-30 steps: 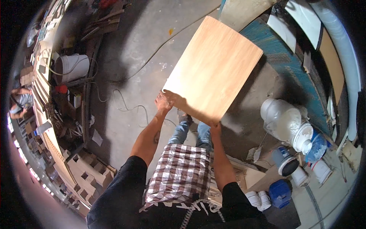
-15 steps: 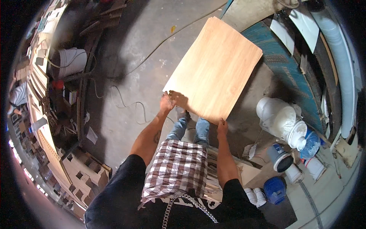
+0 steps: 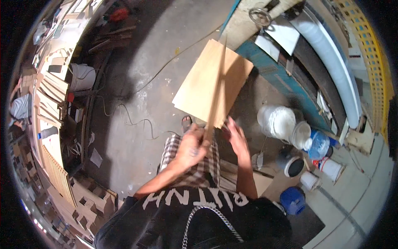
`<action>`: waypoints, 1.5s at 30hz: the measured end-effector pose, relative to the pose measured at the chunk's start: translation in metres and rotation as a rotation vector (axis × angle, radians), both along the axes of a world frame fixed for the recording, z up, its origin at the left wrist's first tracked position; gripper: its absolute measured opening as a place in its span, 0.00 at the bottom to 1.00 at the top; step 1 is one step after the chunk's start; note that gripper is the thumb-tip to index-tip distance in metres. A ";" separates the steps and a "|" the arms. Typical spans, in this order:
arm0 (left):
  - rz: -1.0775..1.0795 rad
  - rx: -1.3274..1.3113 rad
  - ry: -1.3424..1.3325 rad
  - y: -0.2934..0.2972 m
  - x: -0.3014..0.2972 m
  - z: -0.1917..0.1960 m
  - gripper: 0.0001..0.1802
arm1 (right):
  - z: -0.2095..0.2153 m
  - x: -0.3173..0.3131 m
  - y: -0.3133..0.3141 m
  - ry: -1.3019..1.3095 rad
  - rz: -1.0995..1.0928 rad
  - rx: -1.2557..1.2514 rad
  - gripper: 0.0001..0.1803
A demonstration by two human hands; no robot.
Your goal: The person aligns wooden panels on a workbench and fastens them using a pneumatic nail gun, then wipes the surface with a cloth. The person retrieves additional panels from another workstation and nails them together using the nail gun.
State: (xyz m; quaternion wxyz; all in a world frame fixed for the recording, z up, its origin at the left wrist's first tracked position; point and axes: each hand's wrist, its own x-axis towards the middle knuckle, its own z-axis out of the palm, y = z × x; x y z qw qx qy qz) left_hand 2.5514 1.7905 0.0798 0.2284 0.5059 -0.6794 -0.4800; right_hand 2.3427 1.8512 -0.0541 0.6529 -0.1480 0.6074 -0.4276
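Note:
In front of me is a stack of thin, light wood-grain sheets (image 3: 197,85); what it rests on is hidden. A thin wood sheet (image 3: 216,89) stands tilted above it, seen almost edge-on. My left hand (image 3: 192,147) is closed around the near end of this raised sheet, somewhat smeared by motion. Beside that end, to the right, my right hand (image 3: 236,135) has its fingers stretched out and apart. It is close to the near corner of the stack; whether the fingertips touch it I cannot tell.
White buckets (image 3: 275,120), a blue container (image 3: 293,200) and several more pails stand on the right. Behind them lie a blue-green panel (image 3: 273,74) and a long pale roll (image 3: 331,58). Wooden pieces (image 3: 52,97) fill a rack on the left. A cable (image 3: 166,66) crosses the floor.
Both hands held the near corners of the flat sheets; now a sheet is tilted up in my left hand. My right hand has come off its corner. The view has shifted.

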 end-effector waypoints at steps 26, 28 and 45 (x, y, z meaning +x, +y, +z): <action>-0.215 0.792 1.177 -0.063 -0.074 -0.053 0.20 | 0.257 -0.157 0.153 0.765 -0.272 -0.337 0.18; -0.145 0.832 1.017 -0.068 -0.101 -0.038 0.15 | 0.262 -0.175 0.155 0.890 -0.293 -0.186 0.11; 0.105 0.324 0.447 0.017 -0.344 0.072 0.16 | 0.062 -0.583 0.290 0.942 -0.818 -0.157 0.22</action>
